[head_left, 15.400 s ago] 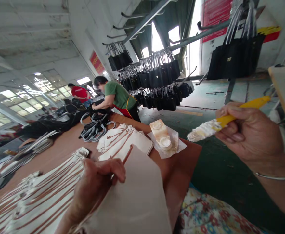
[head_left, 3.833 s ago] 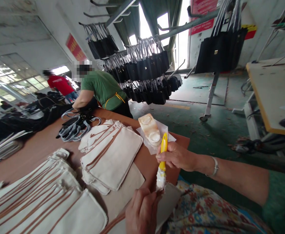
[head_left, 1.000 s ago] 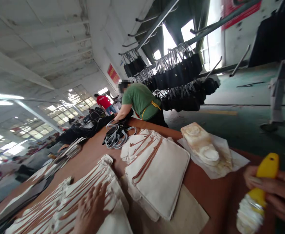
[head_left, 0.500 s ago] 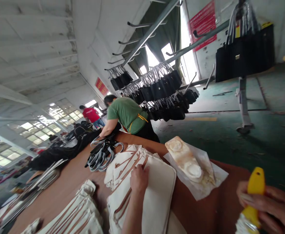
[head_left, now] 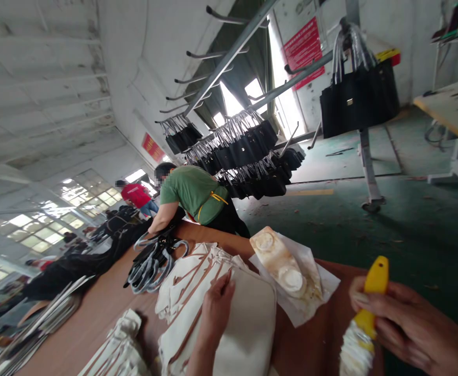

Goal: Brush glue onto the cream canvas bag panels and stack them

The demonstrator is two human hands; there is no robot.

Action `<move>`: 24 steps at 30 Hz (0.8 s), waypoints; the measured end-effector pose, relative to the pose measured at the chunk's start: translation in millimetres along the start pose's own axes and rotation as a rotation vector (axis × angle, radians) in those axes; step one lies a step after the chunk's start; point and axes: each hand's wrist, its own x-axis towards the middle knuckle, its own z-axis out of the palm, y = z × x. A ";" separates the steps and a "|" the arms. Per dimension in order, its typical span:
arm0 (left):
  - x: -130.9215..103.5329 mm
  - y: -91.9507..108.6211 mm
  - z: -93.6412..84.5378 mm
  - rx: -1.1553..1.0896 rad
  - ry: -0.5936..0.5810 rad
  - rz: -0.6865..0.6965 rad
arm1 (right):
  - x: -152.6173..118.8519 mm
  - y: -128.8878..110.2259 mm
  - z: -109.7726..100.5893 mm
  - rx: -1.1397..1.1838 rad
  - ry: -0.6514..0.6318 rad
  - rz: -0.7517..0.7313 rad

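Note:
My right hand [head_left: 401, 318] is closed around the yellow handle of a brush [head_left: 376, 277]. The brush points downward, its lower end thickly coated in white paste. My left hand [head_left: 218, 303] is over a stack of cream-coloured pieces [head_left: 252, 308] with brown edges, laid fanned out on the brown table [head_left: 315, 334]. Its fingers are curled together; whatever lies between them is hidden. Between my hands, a stained, pale container [head_left: 278, 253] with two round parts rests on a white paper sheet [head_left: 313, 308].
A second cream bundle [head_left: 117, 344] lies at the lower left. Black and grey straps [head_left: 154, 263] are piled farther back. A person in a green shirt [head_left: 193, 190] leans over the table's far end. Black bags [head_left: 357, 96] hang on a wheeled rack at the right.
The whole view has swung right, so most things appear shifted left. The brush has come further into view in my right hand. My left fingers look drawn together above the stack.

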 end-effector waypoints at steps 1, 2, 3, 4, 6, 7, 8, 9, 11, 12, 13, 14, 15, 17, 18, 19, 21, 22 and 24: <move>-10.4 8.0 -1.5 -0.053 -0.026 0.008 | -1.9 -15.7 3.8 0.073 -0.064 -0.031; -21.6 16.0 -2.6 -0.119 -0.055 0.001 | -3.3 -31.3 8.5 0.105 -0.109 -0.081; -33.1 23.8 -3.1 -0.198 -0.089 -0.016 | -4.0 -45.9 13.8 0.115 -0.115 -0.157; -44.7 31.5 -3.1 -0.286 -0.125 -0.040 | -4.2 -58.8 19.7 0.117 -0.163 -0.233; -67.4 46.2 -1.9 -0.456 -0.198 -0.096 | -3.6 -77.5 32.0 0.119 -0.223 -0.340; -78.0 52.9 -1.0 -0.517 -0.237 -0.115 | -3.4 -83.2 37.8 0.099 -0.249 -0.384; -87.9 59.0 0.1 -0.568 -0.270 -0.130 | -3.8 -86.7 43.0 0.066 -0.271 -0.424; -97.1 64.4 1.1 -0.613 -0.291 -0.141 | -5.1 -88.6 47.6 0.028 -0.290 -0.460; -113.1 73.0 2.7 -0.692 -0.300 -0.158 | -10.5 -89.5 54.7 -0.038 -0.323 -0.513; -119.8 76.3 3.2 -0.729 -0.294 -0.166 | -14.3 -89.5 57.5 -0.061 -0.338 -0.528; -125.9 79.1 3.6 -0.761 -0.289 -0.176 | -18.6 -89.4 59.9 -0.083 -0.351 -0.541; -131.2 81.6 3.9 -0.788 -0.293 -0.188 | -22.8 -89.4 62.2 -0.109 -0.358 -0.561; -135.9 83.8 4.0 -0.808 -0.310 -0.203 | -26.6 -89.4 64.3 -0.148 -0.361 -0.593; -143.6 87.7 4.2 -0.841 -0.347 -0.214 | -32.0 -89.2 67.8 -0.253 -0.347 -0.693; -146.8 89.3 4.3 -0.860 -0.359 -0.211 | -33.4 -89.0 68.9 -0.300 -0.330 -0.754; -149.7 90.6 4.5 -0.881 -0.368 -0.210 | -34.2 -88.7 69.3 -0.338 -0.312 -0.807; -154.4 91.8 5.0 -0.934 -0.398 -0.225 | -35.4 -88.6 68.4 -0.373 -0.275 -0.869; -156.2 91.8 5.4 -0.958 -0.415 -0.241 | -36.5 -89.0 67.4 -0.373 -0.256 -0.877; -159.1 91.2 6.5 -0.986 -0.441 -0.270 | -40.3 -90.3 65.8 -0.372 -0.239 -0.858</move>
